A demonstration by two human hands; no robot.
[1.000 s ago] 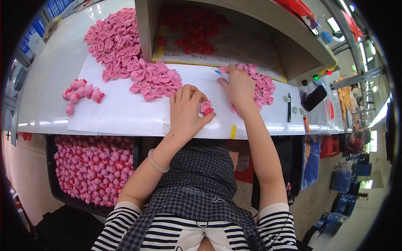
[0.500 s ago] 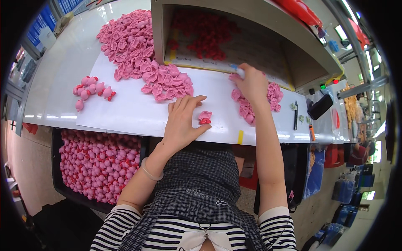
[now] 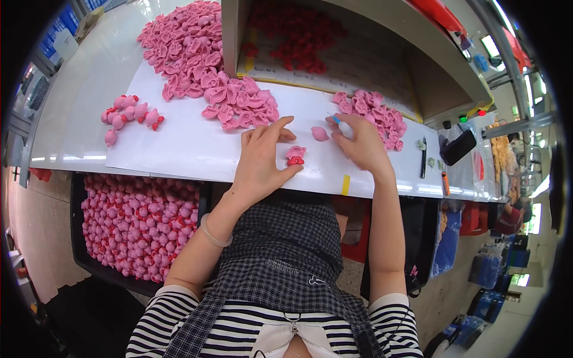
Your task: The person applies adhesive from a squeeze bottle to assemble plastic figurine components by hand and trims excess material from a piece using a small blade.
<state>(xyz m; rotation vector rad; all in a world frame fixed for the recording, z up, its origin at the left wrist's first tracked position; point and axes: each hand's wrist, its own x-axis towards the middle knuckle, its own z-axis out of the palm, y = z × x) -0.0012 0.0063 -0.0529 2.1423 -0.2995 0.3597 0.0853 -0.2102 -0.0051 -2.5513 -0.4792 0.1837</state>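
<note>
My left hand (image 3: 261,156) rests on the white sheet with thumb and fingers spread apart. Between them sits a small pink shell-like piece with a red part (image 3: 295,156) at its lower end; the thumb tip lies close to it. In my right hand (image 3: 363,143) is a small white squeeze bottle (image 3: 345,128) with a blue nozzle pointing up and left. Just left of the nozzle lies a single rounded pink piece (image 3: 320,133). A heap of pink pieces (image 3: 382,119) lies beyond my right hand, and a larger heap of hollow pink pieces (image 3: 239,101) beyond my left.
Several joined pink-and-red figures (image 3: 128,113) lie at the left. Below the table edge, a black crate (image 3: 77,238) holds many more. A grey open box (image 3: 441,89) with red pieces inside stands at the back. A phone (image 3: 458,148), black pen (image 3: 424,160) and orange stick (image 3: 445,183) lie right.
My right hand has come back from the right-hand heap toward me, bottle still in it. One rounded pink piece now lies apart from that heap. My left hand stays around the pink-and-red piece.
</note>
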